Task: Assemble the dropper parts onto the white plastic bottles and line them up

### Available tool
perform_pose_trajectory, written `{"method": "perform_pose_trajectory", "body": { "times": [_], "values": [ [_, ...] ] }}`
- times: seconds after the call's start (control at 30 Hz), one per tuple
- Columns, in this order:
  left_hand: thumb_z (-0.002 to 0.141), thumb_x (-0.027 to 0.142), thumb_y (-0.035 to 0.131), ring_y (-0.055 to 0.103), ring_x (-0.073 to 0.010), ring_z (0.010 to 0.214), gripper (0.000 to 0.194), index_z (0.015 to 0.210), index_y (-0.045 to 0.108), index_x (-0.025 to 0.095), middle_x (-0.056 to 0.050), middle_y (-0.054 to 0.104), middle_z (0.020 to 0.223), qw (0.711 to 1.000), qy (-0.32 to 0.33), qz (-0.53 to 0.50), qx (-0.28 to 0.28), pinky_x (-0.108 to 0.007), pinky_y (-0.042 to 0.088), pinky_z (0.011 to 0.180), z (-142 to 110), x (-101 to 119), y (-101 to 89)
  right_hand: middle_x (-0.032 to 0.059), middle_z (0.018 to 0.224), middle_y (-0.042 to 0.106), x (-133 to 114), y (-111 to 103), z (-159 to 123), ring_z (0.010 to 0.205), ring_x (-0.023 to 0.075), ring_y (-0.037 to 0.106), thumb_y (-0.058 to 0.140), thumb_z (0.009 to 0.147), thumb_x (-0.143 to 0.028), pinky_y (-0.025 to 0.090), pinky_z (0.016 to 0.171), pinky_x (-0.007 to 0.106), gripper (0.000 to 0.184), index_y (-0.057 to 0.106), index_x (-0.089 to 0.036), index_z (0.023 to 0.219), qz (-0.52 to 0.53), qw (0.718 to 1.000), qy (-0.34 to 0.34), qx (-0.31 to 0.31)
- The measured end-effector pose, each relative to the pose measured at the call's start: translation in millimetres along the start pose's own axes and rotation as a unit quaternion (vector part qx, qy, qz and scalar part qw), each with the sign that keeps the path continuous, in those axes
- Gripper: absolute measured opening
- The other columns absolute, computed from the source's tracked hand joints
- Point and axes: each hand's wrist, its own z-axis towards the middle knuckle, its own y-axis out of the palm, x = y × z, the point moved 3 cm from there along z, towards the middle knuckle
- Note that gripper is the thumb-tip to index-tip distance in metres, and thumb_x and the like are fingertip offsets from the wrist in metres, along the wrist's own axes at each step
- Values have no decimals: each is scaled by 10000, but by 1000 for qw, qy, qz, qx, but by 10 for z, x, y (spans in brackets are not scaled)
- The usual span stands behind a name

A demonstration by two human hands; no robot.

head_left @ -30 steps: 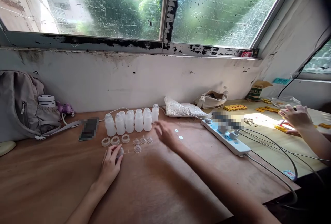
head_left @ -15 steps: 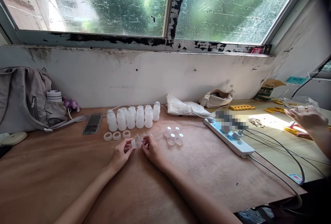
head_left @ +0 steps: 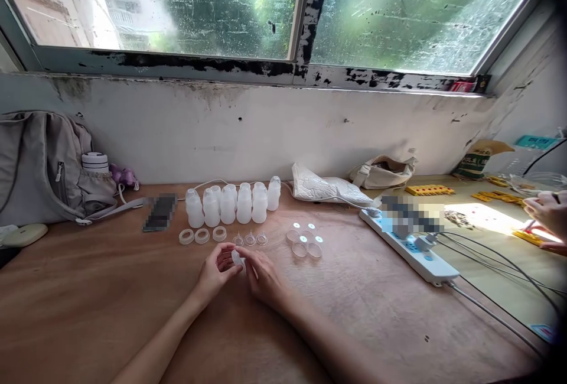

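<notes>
In the head view, my left hand is closed around a ribbed, translucent white screw ring, held tilted just above the table. My right hand meets it from the other side, its fingers pinched at the ring's upper edge; whether they hold a second small part is hidden. Just beyond my fingers stand clear silicone bottle teats in a short row. To their left lie three more white screw rings. Several frosted white baby bottles stand upright behind these.
Right of my hands are clear round caps with small white discs. A power strip with cables lies farther right, near a co-worker's hand. A phone and a grey backpack are at left; a white padded bag is behind.
My right hand has drawn back from the row of clear teats and come against the screw ring in my left hand. The ring has turned, and the view has shifted slightly.
</notes>
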Motion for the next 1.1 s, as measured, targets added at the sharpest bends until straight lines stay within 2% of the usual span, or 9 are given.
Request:
{"method": "perform_pose_trajectory", "body": {
  "times": [0.07, 0.17, 0.3, 0.4, 0.5, 0.67, 0.83, 0.97, 1.1],
  "values": [
    [655, 250, 635, 535, -215, 1029, 450, 1067, 475, 167, -95, 560, 1109, 999, 19, 29, -10, -367, 430, 897, -9, 3, 13, 66, 966, 571, 12, -41, 8, 861, 177, 543, 367, 805, -108, 446, 777, 345, 407, 415, -251, 1182, 26, 998, 37, 48],
    [695, 246, 591, 507, -219, 1065, 422, 1100, 492, 175, -87, 543, 1150, 995, 47, 85, -13, -366, 396, 931, -33, 40, 29, 55, 864, 562, 129, -81, 22, 708, 151, 556, 434, 794, -200, 484, 640, 299, 272, 493, -226, 1058, 94, 978, 156, 106],
    [719, 233, 560, 499, -210, 1071, 388, 1097, 486, 179, -79, 551, 1135, 990, 76, 117, -13, -347, 384, 937, -75, 137, 46, 19, 663, 559, 264, -1, 32, 499, 129, 542, 488, 760, -328, 450, 403, 241, 232, 535, -175, 928, 284, 906, 312, 34],
    [726, 206, 549, 495, -195, 1067, 370, 1089, 473, 194, -67, 551, 1120, 985, 93, 144, -23, -335, 379, 932, -106, 205, 63, -5, 571, 541, 256, 28, 45, 440, 116, 526, 525, 726, -360, 432, 368, 222, 239, 560, -151, 837, 367, 867, 337, 4],
    [710, 200, 564, 526, -186, 988, 357, 1057, 483, 212, -52, 557, 1076, 975, 97, 201, -8, -326, 421, 855, -126, 235, 65, -13, 556, 550, 229, 3, 54, 428, 104, 517, 551, 709, -365, 431, 372, 210, 245, 574, -154, 832, 366, 873, 322, 16],
    [691, 246, 580, 552, -140, 740, 431, 1101, 456, 201, -51, 561, 942, 977, 72, 203, 1, -242, 458, 610, -129, 210, 77, 16, 667, 606, 179, -31, 33, 458, 103, 525, 473, 778, -353, 450, 423, 224, 249, 594, -167, 891, 270, 920, 283, 24],
    [755, 322, 499, 530, -100, 589, 318, 1039, 510, 181, -29, 560, 821, 985, 23, 168, -9, -206, 432, 518, -128, 181, 104, 50, 825, 615, 44, -51, 28, 719, 155, 564, 435, 806, -254, 475, 655, 273, 206, 612, -197, 894, 119, 974, 186, 52],
    [779, 346, 448, 534, -106, 546, 260, 936, 538, 159, -26, 577, 755, 986, -21, 162, 46, -206, 430, 478, -134, 137, 68, 29, 774, 585, 49, -10, 10, 585, 112, 542, 464, 791, -269, 464, 528, 226, 246, 549, -192, 1008, 136, 965, 218, 44],
    [768, 321, 456, 554, -120, 585, 247, 941, 533, 162, -27, 585, 769, 985, -11, 162, 59, -216, 450, 510, -134, 128, 54, -14, 621, 553, 88, 39, -7, 450, 83, 491, 465, 775, -252, 401, 418, 191, 194, 567, -170, 918, 163, 952, 261, 2]
  ]
}}
